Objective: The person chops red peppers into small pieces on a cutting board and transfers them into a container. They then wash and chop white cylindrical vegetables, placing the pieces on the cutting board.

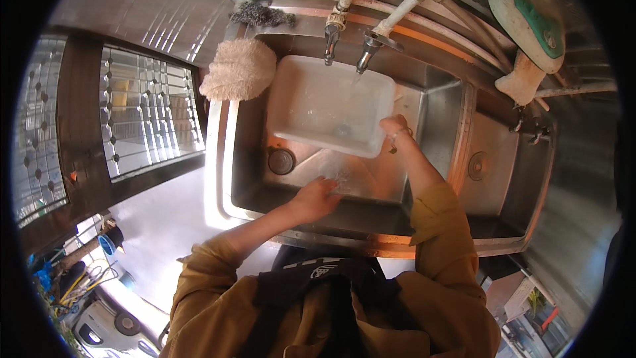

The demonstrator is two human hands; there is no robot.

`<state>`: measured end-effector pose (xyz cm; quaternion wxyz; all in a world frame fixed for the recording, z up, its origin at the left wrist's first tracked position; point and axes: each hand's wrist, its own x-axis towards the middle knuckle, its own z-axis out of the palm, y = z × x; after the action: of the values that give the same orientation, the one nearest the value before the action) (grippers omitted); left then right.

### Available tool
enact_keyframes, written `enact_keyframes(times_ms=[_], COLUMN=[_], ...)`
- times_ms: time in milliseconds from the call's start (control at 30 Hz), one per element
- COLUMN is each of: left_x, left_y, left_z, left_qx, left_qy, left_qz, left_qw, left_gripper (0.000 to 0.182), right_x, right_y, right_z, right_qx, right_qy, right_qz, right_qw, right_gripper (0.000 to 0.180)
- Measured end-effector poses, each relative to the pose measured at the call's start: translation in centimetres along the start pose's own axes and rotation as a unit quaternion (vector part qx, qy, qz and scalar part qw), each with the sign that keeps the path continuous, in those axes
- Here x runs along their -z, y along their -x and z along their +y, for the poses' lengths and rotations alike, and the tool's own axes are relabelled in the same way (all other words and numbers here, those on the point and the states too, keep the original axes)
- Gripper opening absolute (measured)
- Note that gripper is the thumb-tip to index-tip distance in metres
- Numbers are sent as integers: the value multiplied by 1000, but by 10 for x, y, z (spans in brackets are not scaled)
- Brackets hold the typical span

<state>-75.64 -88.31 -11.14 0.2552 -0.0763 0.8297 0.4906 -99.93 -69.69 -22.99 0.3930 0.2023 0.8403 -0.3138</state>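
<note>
A white plastic tub [330, 104] sits tilted in the large steel sink basin, beneath a metal tap [367, 54] with water running from it. My right hand [395, 127] grips the tub's near right corner and wears a bracelet at the wrist. Over the near part of the basin is my left hand [318, 201], apart from the tub, with its thumb spread. A blurred, glinting patch lies by its fingertips; whether this is splashing water or something held is unclear. The basin's round drain [281, 161] shows left of the tub.
On the sink's back left corner lies a fluffy beige cloth or pad [241, 69], with a dark metal scourer [262, 14] behind it. A second tap [331, 44] hangs left of the running one. A smaller basin [492, 159] adjoins at right. A white-and-green object [529, 15] hangs upper right.
</note>
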Motion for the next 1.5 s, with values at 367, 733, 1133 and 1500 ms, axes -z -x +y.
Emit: enact_keyframes(times_ms=[367,733,1133,1500], left_x=[-18,1,24,61], left_y=[52,66,1,-74], left_z=[-17,-30,-47,-14], left_qx=[39,33,128,-35], left_qy=[173,111,224,73], left_qz=[80,169,99,131], left_qw=[981,979,961,988], left_gripper=[26,25,33,32], right_x=[72,84,40,45], right_y=[246,296,19,23], right_z=[42,57,54,34], right_qx=[478,528,182,135], right_qy=[163,241,-378,92], right_qz=[309,388,38,201], right_qw=[806,716,907,966], right_gripper=[23,26,26,52])
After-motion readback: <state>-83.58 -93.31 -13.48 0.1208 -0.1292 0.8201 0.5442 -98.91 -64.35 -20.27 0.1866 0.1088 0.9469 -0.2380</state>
